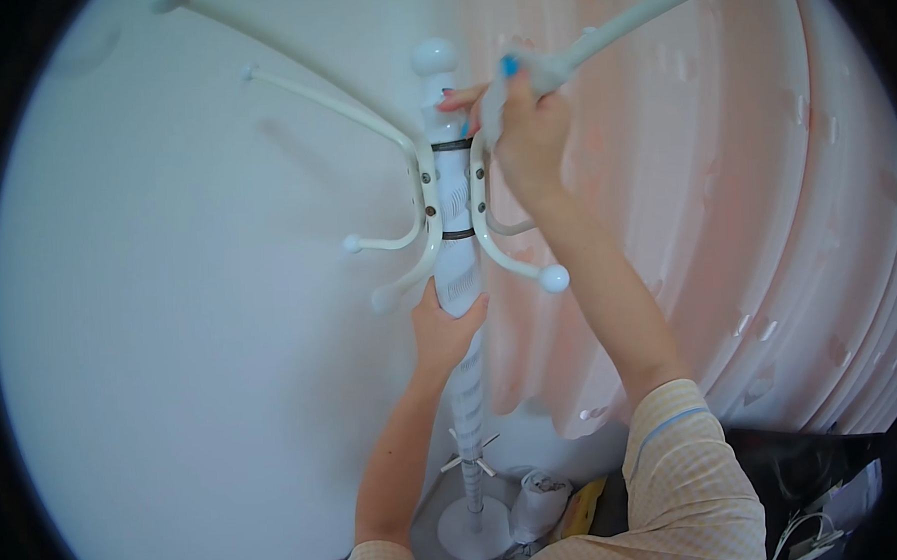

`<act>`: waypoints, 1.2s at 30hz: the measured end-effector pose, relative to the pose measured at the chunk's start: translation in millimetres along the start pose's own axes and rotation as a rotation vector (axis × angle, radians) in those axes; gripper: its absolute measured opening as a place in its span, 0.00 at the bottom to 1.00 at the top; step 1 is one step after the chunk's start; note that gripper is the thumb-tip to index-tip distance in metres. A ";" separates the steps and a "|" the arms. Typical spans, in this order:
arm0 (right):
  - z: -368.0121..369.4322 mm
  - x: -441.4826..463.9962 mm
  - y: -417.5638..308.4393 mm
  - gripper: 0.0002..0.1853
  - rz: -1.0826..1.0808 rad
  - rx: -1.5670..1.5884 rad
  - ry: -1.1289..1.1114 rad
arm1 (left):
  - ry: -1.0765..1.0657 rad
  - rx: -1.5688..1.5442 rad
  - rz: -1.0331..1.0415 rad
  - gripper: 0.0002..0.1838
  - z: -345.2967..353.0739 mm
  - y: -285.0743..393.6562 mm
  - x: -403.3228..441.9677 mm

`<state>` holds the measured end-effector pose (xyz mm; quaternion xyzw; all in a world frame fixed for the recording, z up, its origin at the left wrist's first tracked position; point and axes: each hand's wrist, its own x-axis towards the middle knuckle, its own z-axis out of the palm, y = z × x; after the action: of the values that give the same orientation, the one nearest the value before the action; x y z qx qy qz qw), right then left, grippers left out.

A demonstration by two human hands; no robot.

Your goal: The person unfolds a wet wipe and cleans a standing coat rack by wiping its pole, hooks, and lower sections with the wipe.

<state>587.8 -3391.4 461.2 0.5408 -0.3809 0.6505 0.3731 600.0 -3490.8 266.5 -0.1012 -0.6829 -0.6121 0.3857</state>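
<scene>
A white coat rack (457,270) stands upright before me, its pole striped with grey markings and ringed by two dark bands. Curved hooks with ball ends branch from both sides. My left hand (449,330) is closed around the pole just below the hooks. Higher up, my right hand (535,141) is closed at the bend of the upper right hook (637,16). A blurred, white, cloth-like piece (496,113) appears between its fingers and the hook. One fingertip reaches toward the pole's top beside the ball knob (435,56).
A pink curtain (686,220) hangs close on the right, behind the hooks. The pale wall (189,291) is at left. Around the rack's round base (469,529) are a white wrapped bundle (540,501) and a yellow item (583,506). Cables (810,534) lie at lower right.
</scene>
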 end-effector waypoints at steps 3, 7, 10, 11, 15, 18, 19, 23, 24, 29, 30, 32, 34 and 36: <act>3.3 -25.6 27.7 0.10 0.238 0.000 0.004 | 0.006 -0.002 -0.009 0.25 0.0 -1.9 0.0; -0.7 -39.7 46.2 0.09 0.067 0.178 -0.142 | 0.020 0.031 -0.029 0.24 -3.5 -4.4 2.5; -8.1 -38.8 52.5 0.11 -0.069 0.101 -0.222 | 0.028 0.020 0.001 0.24 -3.6 -5.9 3.4; -10.1 -39.1 52.3 0.11 -0.111 0.035 -0.248 | 0.037 0.016 0.003 0.24 -2.6 -6.2 1.9; -0.4 -34.0 36.0 0.07 0.054 0.112 -0.076 | 0.008 0.039 0.035 0.25 1.0 -1.1 0.8; 6.0 -18.7 13.5 0.07 0.008 -0.077 0.085 | 0.008 0.007 0.031 0.25 3.8 -0.3 -0.2; 10.0 -7.8 -0.3 0.08 -0.041 -0.058 0.167 | 0.006 0.007 0.013 0.25 4.3 0.8 -0.3; 3.5 21.6 -22.3 0.12 -0.119 0.011 0.231 | 0.003 0.007 -0.016 0.24 0.6 0.6 -0.2; 2.7 27.2 -25.3 0.12 -0.142 0.059 0.245 | 0.003 0.006 -0.012 0.24 -0.2 -2.3 0.0; 6.0 61.7 -88.2 0.18 -0.194 0.099 0.373 | -0.012 -0.013 -0.010 0.24 -2.1 -4.2 -0.5; 5.5 63.2 -91.7 0.20 -0.168 0.096 0.419 | -0.013 -0.015 -0.010 0.24 -2.2 -2.6 -0.4; 0.5 63.9 -92.3 0.23 -0.155 0.065 0.444 | -0.026 0.005 0.002 0.24 -1.3 0.1 -1.4; -2.4 63.0 -86.7 0.24 -0.148 0.040 0.422 | -0.020 0.032 -0.011 0.24 1.4 7.0 -0.3; 0.4 60.3 -83.0 0.24 -0.189 0.047 0.393 | -0.007 0.060 -0.024 0.23 -0.3 5.8 -1.6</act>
<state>654.2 -3351.5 528.5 0.4454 -0.2330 0.7144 0.4868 604.7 -3489.2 269.8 -0.0837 -0.7037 -0.5952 0.3789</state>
